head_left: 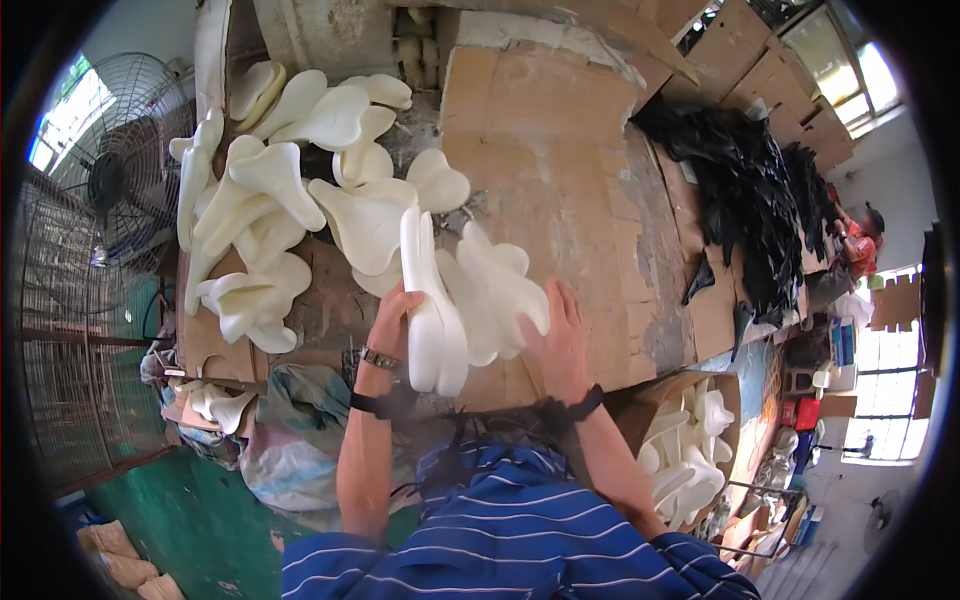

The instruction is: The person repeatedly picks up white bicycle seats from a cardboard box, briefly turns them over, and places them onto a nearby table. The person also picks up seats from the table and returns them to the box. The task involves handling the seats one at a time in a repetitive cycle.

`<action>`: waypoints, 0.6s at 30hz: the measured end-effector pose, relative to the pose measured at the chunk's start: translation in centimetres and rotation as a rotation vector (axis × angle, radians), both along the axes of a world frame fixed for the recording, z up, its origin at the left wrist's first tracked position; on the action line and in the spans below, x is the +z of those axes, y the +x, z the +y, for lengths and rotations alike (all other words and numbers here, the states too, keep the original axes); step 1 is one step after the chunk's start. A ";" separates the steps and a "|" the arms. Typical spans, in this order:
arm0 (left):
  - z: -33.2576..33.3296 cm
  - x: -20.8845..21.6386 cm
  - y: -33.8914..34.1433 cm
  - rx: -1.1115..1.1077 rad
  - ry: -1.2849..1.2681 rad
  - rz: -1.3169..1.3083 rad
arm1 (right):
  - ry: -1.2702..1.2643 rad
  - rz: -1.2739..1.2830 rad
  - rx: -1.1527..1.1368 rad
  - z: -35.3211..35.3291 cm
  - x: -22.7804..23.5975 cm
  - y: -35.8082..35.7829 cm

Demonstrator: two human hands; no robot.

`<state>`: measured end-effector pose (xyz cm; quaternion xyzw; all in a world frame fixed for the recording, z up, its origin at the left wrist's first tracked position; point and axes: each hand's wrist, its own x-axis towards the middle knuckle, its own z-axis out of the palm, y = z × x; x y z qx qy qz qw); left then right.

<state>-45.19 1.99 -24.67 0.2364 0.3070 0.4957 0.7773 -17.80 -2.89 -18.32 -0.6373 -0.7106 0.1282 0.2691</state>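
Observation:
My left hand (398, 312) is closed on the edge of a cream foam saddle pad (432, 325), which stands on end pressed against another like it. Just right of these, more foam saddle pads (488, 290) stand tilted and a little blurred, their wide lobes overlapping. My right hand (562, 345) grips the outer lobe of that group, with fingers stretched along the far side and thumb on the near side. A big loose pile of the same foam saddle pads (275, 185) covers the left of the cardboard-topped table (545, 150).
Black floppy pieces (745, 200) lie heaped on the table's right. A carton (735, 400) of foam pads stands by my right elbow. At the left is a large caged fan (110, 180); below it, a cloth-like sack (300, 440). Another person (860, 240) is at the far right.

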 end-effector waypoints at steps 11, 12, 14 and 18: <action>-2.0 2.2 2.5 -0.040 -0.325 -0.092 | -0.237 0.383 0.385 -3.6 4.9 -4.0; -2.0 2.4 1.7 -0.062 -0.418 -0.049 | -0.275 0.428 0.345 -3.6 5.0 -3.1; -2.5 3.5 1.1 -0.150 -0.388 -0.072 | -0.339 0.472 0.239 -3.3 5.2 -1.4; -3.2 4.4 1.3 -0.202 -0.267 -0.142 | -0.378 0.605 0.118 -3.4 4.2 0.9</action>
